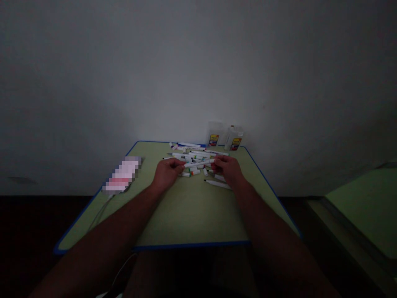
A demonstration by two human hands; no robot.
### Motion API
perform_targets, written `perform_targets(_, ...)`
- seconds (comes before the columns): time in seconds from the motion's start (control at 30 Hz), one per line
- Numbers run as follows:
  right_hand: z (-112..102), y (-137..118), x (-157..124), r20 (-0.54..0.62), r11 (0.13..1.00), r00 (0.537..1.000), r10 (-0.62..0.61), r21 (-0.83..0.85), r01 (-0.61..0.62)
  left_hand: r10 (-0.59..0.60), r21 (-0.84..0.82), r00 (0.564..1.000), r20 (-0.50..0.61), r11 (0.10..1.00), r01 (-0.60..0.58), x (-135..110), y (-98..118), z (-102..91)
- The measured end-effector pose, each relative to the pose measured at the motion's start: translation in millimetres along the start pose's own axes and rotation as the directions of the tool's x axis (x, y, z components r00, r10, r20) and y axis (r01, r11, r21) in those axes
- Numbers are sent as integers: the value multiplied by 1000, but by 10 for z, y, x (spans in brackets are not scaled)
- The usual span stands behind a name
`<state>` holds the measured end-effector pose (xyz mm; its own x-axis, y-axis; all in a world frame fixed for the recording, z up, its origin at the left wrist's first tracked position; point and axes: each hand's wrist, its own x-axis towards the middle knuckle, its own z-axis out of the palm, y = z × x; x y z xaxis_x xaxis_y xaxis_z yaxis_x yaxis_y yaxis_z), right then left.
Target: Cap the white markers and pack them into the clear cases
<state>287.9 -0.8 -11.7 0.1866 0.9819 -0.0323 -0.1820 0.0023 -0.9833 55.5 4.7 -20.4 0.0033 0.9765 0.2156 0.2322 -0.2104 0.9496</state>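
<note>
One marker (198, 163), long axis left to right; ends in pinch of left hand (166, 172), right hand (228, 169)

The person's body shows as two arms and little else. The left grip (167, 171) and the right grip (228, 169) are bare hands seen from the back, with rounded knuckles and unadorned fingers. The left forearm (124, 223) and right forearm (263, 219) are uncovered along their whole visible length and broaden toward the lower edge of the view. Between them the lap (182, 273) is a dim mass, and in this low light what is worn there cannot be told.
</note>
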Motion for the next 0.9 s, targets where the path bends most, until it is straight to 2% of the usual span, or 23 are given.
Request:
perform_targets(0.17, 15, -58, -33, 16, 997, 999, -49, 65, 48, 121, 144, 990, -78, 984, -109, -23, 102, -38)
perform_targets(0.3, 6, -60, -26, 29, 997, 998, -62, 41, 61, 147, 381, 989, -2, 915, -135, -28, 102, -53)
perform_targets(0.37, -6, -53, -16, 28, 997, 997, -72, 22, 71, 155, 448, 987, 34, 881, -153, -35, 101, -56)
perform_targets(0.6, -27, -64, -5, 30, 999, 998, -53, -11, 54, 185, 469, 962, 202, 844, -261, -36, 102, -88)
perform_targets(0.77, -32, -70, -7, 34, 998, 999, -31, -60, 33, 172, 441, 963, 206, 863, -248, -13, 68, -91)
perform_targets(0.9, -41, -64, -17, 62, 995, 998, -28, -90, 34, 177, 469, 962, 206, 845, -256, -32, 64, -68)
